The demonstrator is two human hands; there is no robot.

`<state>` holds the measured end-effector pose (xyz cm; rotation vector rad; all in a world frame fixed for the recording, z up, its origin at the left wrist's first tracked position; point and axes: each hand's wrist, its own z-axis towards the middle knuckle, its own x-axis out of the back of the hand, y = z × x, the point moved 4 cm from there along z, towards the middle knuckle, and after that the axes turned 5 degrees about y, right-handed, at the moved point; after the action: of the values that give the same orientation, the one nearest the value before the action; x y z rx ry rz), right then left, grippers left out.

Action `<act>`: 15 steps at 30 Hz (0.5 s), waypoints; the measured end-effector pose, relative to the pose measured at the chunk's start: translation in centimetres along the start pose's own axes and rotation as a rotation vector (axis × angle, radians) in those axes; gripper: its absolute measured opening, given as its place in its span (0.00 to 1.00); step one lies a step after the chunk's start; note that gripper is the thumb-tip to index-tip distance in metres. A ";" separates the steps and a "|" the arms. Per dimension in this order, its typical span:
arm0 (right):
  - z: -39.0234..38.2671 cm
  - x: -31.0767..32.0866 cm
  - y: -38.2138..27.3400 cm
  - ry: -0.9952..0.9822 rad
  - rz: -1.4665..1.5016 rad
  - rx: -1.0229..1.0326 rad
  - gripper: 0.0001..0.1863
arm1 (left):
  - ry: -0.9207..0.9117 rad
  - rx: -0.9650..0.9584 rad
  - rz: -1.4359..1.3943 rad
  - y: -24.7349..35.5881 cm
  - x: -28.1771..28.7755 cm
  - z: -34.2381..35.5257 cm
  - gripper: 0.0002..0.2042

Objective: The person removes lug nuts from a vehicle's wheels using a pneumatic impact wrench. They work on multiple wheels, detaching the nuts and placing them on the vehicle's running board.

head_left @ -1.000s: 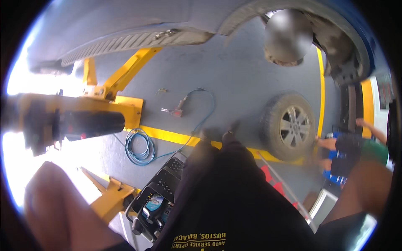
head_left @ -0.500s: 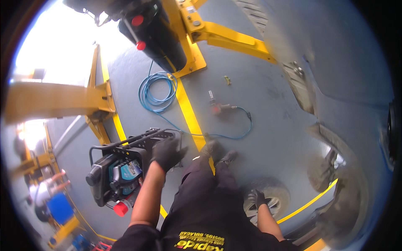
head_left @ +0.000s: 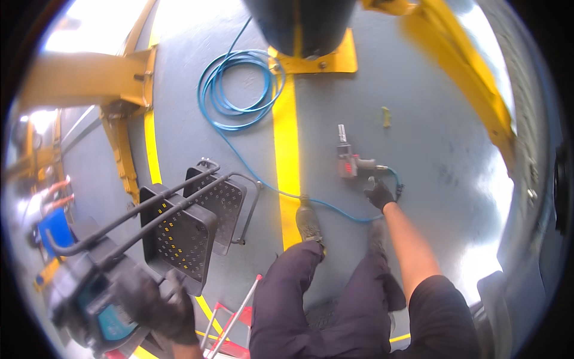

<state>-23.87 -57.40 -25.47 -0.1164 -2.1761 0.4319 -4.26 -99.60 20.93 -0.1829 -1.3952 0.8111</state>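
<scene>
My right hand [head_left: 379, 195] wears a black glove and reaches down with its fingers apart, close to the air impact wrench [head_left: 348, 163]. The wrench lies on the grey floor with a long silver socket on its nose, and the blue air hose [head_left: 342, 212] runs to its handle end. My left hand [head_left: 161, 308], also gloved in black, is low on the left and blurred. It overlaps a black trolley [head_left: 179, 239] with perforated trays and tube rails, beside a dark case with a teal label [head_left: 115, 323]. Whether it touches these I cannot tell.
Coiled blue hose [head_left: 239, 90] lies near a yellow lift base [head_left: 326, 60]. A yellow lift arm [head_left: 460, 66] spans the upper right. One small yellowish piece [head_left: 386, 116] is on the floor. A red-and-silver stand [head_left: 236, 323] stands by my left leg. Another person [head_left: 45, 203] is far left.
My right hand has moved from beside the wheel to the impact wrench. My left hand has dropped lower on the left, beside the trolley. The view has shifted, and the wheel is out of sight.
</scene>
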 end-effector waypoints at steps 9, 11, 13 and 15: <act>15.2 -11.1 4.2 0.035 -0.668 0.315 0.34 | 0.111 0.262 0.196 -4.7 -2.4 -2.0 0.16; 16.1 -10.5 3.2 -0.116 -0.610 0.249 0.29 | 0.094 0.289 0.235 -5.9 -3.1 -3.0 0.14; 14.1 -11.1 2.1 -0.090 -0.665 0.373 0.30 | 0.120 0.278 0.165 -6.0 -3.4 -2.9 0.13; 11.6 -7.6 -1.4 -0.162 -0.635 0.324 0.32 | 0.171 0.322 -0.013 -6.2 -4.3 -3.9 0.12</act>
<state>-28.40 -63.59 -37.12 0.7890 -2.1226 0.4223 1.94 -105.33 20.17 0.0063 -1.0885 0.9735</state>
